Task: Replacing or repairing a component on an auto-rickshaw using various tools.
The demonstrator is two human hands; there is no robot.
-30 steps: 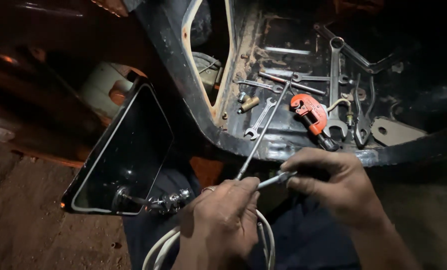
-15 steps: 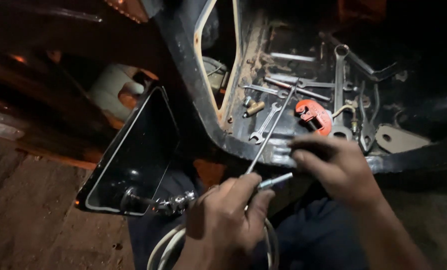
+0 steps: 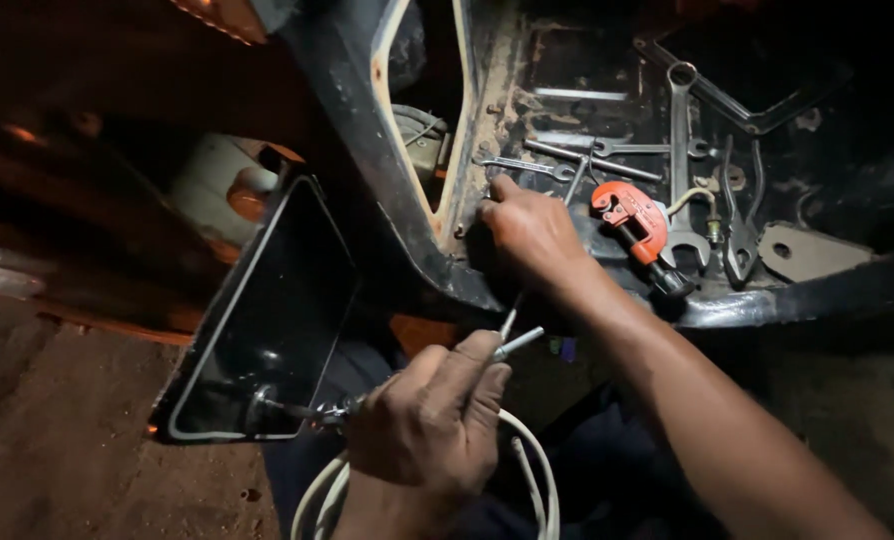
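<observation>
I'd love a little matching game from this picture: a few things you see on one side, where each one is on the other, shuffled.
Things:
1. Orange metal pipe cutter
2. White coiled cable
3. Black triangular tray
4. Right hand

Places:
A. under the left hand
B. reaching into the tool compartment
C. among the spanners
D. left of the left hand

Pairs: 1-C, 2-A, 3-D, 4-B

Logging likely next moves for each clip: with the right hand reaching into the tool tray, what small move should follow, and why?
Probably the right hand closes on a small tool: its fingers rest among the wrenches in the tray, while the left hand holds the thin tube end ready.
</observation>
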